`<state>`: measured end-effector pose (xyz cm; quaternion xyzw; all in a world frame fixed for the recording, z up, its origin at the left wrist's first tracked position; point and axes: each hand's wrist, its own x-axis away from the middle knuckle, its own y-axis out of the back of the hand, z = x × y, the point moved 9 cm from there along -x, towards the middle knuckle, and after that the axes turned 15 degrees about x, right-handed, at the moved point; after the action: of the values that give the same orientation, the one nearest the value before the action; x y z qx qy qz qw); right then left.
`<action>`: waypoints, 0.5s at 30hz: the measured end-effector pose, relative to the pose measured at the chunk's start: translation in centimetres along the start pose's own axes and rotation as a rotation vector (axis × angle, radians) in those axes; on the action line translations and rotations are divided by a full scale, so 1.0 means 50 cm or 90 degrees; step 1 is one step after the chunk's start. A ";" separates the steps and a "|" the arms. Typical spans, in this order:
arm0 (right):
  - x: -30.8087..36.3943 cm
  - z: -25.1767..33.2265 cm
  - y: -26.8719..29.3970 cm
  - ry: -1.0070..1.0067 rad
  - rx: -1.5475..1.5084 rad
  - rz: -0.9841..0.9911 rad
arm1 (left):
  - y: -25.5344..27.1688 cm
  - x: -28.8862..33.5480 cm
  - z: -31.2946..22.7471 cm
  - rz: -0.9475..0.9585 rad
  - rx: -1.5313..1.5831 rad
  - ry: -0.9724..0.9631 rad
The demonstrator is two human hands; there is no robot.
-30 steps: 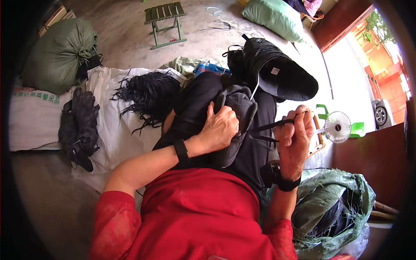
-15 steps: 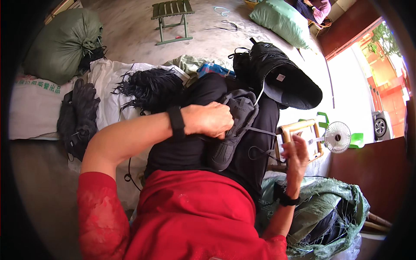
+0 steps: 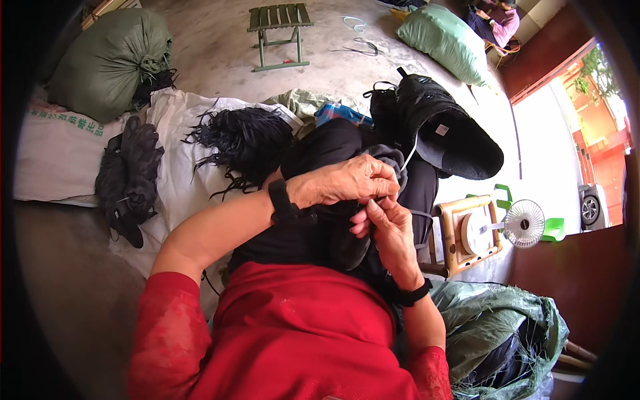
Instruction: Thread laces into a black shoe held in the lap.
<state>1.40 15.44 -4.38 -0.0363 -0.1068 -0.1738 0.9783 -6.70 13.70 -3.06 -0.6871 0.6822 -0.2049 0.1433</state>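
Note:
A dark grey shoe upper (image 3: 349, 248) lies across my lap, mostly covered by both hands. My left hand (image 3: 350, 181) is closed over its upper part, fingertips pinched together. From the right, my right hand (image 3: 395, 233) meets it, thumb and index finger closed at the same spot. Between the fingertips is a thin dark shoelace, largely hidden. A grey lace loop (image 3: 421, 215) hangs out to the right of my right hand. By my left knee is a heap of black laces (image 3: 243, 137). Beyond my right knee are stacked black shoe uppers (image 3: 427, 107).
A bamboo stool (image 3: 453, 263) with a small white fan (image 3: 524, 224) stands on the right, above a green woven sack (image 3: 527, 297). Dark gloves (image 3: 133, 173) lie left on white sacking. A folding stool (image 3: 280, 17), stuffed sacks (image 3: 110, 63) and another person (image 3: 503, 27) are farther off.
My right hand has moved left from beside the bamboo stool to meet my left hand. The left hand shifted slightly right and up over the shoe upper. The view has shifted slightly.

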 end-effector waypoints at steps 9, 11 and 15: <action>0.264 0.297 0.602 0.300 0.222 -0.510 | -0.069 0.106 0.002 -0.105 -0.965 -0.356; 0.386 0.414 0.775 0.362 0.276 -0.520 | -0.072 0.113 0.005 -0.118 -0.992 -0.415; 0.706 0.624 1.074 0.420 0.425 -0.683 | -0.068 0.137 0.002 -0.074 -0.958 -0.505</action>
<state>46.34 57.40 32.04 0.3773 0.1444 -0.5910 0.6982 -3.77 6.97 -0.95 -0.6543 0.4999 0.5516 -0.1336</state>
